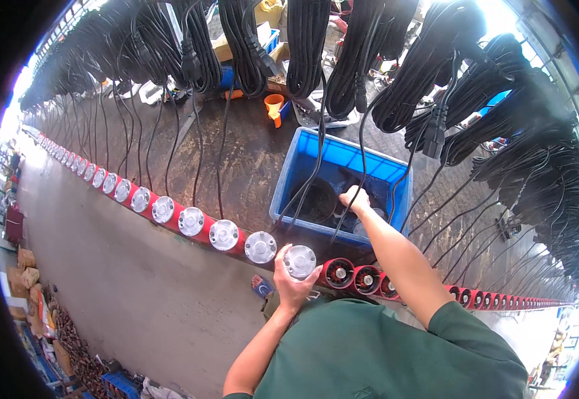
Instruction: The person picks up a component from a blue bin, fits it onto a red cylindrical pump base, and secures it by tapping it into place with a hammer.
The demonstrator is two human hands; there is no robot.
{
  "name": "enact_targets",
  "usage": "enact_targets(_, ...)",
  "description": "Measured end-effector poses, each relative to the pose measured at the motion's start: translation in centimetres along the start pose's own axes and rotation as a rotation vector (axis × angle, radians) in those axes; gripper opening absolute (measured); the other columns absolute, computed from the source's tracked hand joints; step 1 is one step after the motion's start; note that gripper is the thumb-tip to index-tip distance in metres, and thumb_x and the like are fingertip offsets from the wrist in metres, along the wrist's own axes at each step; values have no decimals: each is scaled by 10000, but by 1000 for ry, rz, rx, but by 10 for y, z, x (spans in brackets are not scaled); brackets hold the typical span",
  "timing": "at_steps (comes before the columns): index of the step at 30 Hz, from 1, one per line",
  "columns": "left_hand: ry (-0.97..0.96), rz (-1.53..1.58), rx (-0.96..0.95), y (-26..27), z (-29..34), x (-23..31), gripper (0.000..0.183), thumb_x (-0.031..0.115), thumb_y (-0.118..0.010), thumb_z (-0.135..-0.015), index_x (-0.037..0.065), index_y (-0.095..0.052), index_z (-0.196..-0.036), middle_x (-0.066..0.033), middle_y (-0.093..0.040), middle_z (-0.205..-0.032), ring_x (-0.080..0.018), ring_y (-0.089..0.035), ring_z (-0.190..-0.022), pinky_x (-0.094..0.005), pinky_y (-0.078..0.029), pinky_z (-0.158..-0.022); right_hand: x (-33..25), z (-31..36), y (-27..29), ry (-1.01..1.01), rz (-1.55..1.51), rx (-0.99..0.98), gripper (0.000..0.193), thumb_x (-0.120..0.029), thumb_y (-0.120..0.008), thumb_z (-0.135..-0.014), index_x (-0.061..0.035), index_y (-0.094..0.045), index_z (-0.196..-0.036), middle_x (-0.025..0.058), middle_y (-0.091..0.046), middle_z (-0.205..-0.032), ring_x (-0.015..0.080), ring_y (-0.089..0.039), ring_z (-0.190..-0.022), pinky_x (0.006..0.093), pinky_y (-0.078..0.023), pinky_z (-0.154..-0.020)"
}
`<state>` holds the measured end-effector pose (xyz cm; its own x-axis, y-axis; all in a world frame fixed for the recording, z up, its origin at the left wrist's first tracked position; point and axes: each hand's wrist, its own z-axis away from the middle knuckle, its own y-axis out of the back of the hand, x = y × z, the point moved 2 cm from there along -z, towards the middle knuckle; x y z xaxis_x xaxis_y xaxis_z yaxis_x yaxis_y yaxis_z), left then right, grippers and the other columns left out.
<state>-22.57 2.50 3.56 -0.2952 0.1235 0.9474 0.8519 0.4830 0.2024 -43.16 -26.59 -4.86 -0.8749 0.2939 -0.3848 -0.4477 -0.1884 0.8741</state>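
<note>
In front of you stretches a long, scuffed, dark brown worktop (246, 163). Grey floor (149, 292) spreads to your left, cardboard boxes (26, 258) piled along its far side. White light (502, 14) glares at upper right, beside metal framework (550, 30).

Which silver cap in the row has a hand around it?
The rightmost silver cap, right beside the uncapped red tubes: the left hand grips it, while the others are untouched.

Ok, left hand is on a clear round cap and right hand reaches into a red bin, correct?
Not quite: the bin is blue, as the head view shows. The left hand is on a clear round cap and the right hand reaches in.
</note>
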Motion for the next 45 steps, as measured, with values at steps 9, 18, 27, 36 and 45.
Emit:
enact_targets(9, -50, -28, 19, 1, 2, -2, 960, 248, -1042, -697, -25, -534, -1465, -222, -645, -1405, -364, -660, -1277, -442, -525, -1116, 6, 26, 61, -347, -1260, -336, 289, -239, -730, -1010, -163, -538, -807, -48, -448, -635, 85, -414, -478, 251, -290, -417)
enact_targets(18, 12, 1, 28, -1, 4, -7, 900, 203, -1006, -724, -12, -530, -1457, -230, -636, -1419, -363, -671, -1273, -438, -542, -1103, 34, 271, 136, 126, -586, -306, 278, -248, -706, -1085, -44, -618, -919, -17, -531, -702, 90, -464, -616, 312, -413, -572)
enact_targets(27, 26, 61, -18, 3, 4, -10, 921, 139, -981, -697, -22, -515, -1475, -232, -619, -1434, -363, -670, -1266, -442, -543, -1096, -22, 286, 122, 689, -133, -436, 273, -323, -745, -1019, -54, -719, -1047, 222, -709, -813, 436, -706, -788, 518, -522, -685)
enact_targets(36, -31, 38, 25, 0, 7, -14, 913, 163, -990, -709, -24, -524, -1471, -250, -623, -1428, -386, -652, -1303, -457, -526, -1118, -21, 289, 117, 623, -28, -457, 279, -297, -713, -1039, -48, -699, -1163, 222, -697, -807, 427, -698, -756, 503, -513, -682)
enact_targets(45, -38, 80, 50, -5, 10, -16, 892, 159, -977, -744, -24, -502, -1477, -250, -626, -1391, -390, -671, -1248, -452, -544, -1076, -25, 295, 119, 476, -132, -480, 242, -252, -696, -1065, -18, -659, -1114, 216, -633, -722, 401, -658, -673, 490, -487, -649)
